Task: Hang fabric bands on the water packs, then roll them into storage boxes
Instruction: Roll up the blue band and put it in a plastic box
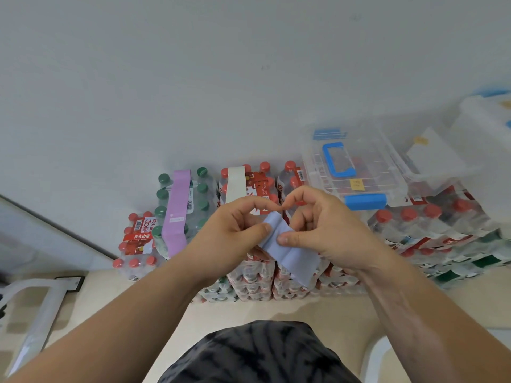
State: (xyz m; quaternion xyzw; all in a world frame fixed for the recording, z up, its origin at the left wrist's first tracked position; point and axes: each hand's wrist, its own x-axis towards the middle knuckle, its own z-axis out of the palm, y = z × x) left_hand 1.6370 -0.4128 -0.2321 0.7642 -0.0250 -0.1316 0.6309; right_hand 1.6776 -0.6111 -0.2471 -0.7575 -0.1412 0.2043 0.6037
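Both hands hold a light blue fabric band (pixel 290 255) in front of the stacked water packs (pixel 254 280). My left hand (pixel 232 233) pinches its upper left end, and my right hand (pixel 320 228) presses a thumb on it from the right; the band's free end hangs down to the lower right. A purple band (pixel 177 214) lies draped over the green-capped pack (pixel 199 203) at the left. A cream band (pixel 235 185) hangs over a red-capped pack (pixel 260 186) behind my hands.
A clear storage box (pixel 356 167) with blue latches and handle sits on the packs at the right, with more clear boxes (pixel 453 150) beyond it. More red-capped packs (pixel 431 225) extend to the right. A white wall stands behind. A white frame (pixel 38 313) is at lower left.
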